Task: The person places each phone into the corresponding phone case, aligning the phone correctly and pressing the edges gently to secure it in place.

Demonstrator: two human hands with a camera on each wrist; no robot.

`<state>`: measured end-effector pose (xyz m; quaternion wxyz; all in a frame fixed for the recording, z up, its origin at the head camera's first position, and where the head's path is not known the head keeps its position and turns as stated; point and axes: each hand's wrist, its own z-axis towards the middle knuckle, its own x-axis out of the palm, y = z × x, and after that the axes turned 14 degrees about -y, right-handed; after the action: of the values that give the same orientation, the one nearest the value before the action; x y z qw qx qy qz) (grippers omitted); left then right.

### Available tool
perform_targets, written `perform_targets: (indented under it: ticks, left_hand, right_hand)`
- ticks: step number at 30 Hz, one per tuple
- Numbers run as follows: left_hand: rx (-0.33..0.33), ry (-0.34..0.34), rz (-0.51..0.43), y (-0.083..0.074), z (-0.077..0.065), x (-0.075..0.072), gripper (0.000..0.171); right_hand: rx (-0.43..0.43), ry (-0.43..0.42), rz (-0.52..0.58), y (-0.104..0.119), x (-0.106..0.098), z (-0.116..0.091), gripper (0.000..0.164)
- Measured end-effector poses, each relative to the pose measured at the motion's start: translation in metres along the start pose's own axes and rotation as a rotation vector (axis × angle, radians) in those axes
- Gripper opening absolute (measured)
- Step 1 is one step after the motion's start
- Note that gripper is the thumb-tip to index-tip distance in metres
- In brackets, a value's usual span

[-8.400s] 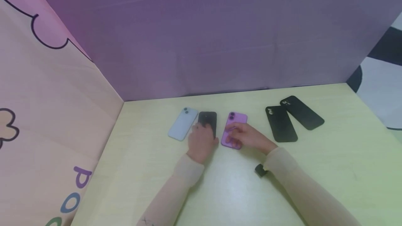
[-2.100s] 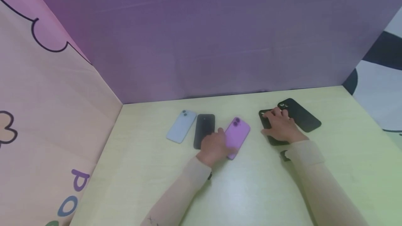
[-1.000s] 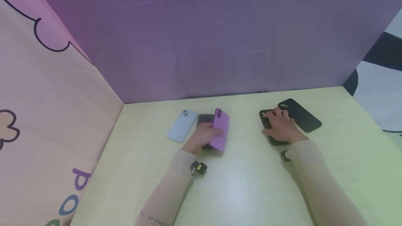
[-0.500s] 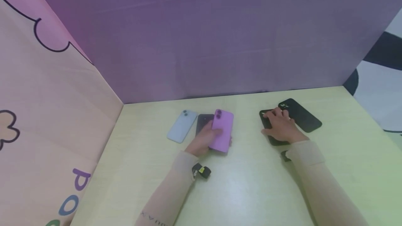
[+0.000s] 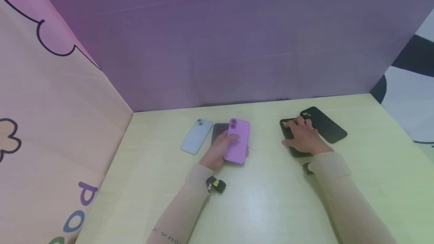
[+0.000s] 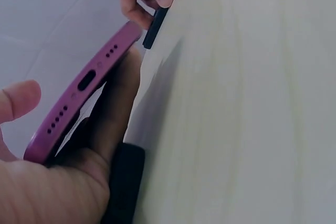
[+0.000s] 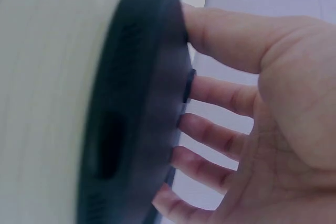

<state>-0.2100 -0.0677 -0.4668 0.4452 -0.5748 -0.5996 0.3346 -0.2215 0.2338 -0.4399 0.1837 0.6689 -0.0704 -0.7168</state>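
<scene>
My left hand [image 5: 214, 154] grips a purple-pink smartphone [image 5: 240, 149] just above the table, thumb across its back and fingers underneath. In the left wrist view the phone's [image 6: 86, 85] bottom edge shows a charging port and speaker holes. Partly covered by it, a dark phone [image 5: 218, 128] lies on the table. A light blue phone [image 5: 196, 136] sits left of that. On the right, my right hand [image 5: 304, 138] rests on a black phone case [image 5: 288, 133]. The right wrist view shows the fingertips and thumb touching the case [image 7: 168, 77] with fingers spread.
A second black phone case [image 5: 325, 125] lies angled behind my right hand, close beside the first. The pale wooden table [image 5: 264, 206] meets a purple wall [image 5: 237, 48] at the back and a printed wall [image 5: 61, 104] at the left.
My left hand has picked the purple phone up off the table and carried it left, partly over the dark phone. My right hand moved earlier onto the black case and has since stayed still.
</scene>
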Motion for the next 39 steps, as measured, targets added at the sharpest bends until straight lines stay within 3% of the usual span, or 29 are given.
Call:
perform_targets:
  ticks: [7,17,24,39]
  left_hand:
    - [0.014,0.069,-0.075,0.002,0.002,-0.003,0.052]
    - [-0.031,0.095,-0.160,0.001,0.005,-0.006,0.055]
    - [-0.051,0.093,-0.197,0.002,0.008,-0.006,0.055]
    - [-0.034,0.099,-0.182,0.006,0.010,-0.005,0.052]
  right_hand:
    - [-0.022,0.006,0.031,0.004,0.000,-0.002,0.065]
    - [0.077,0.005,0.104,0.014,-0.004,0.001,0.075]
    - [0.177,0.063,0.007,0.013,-0.005,-0.002,0.098]
    - [0.186,0.068,-0.058,0.021,0.001,-0.006,0.111]
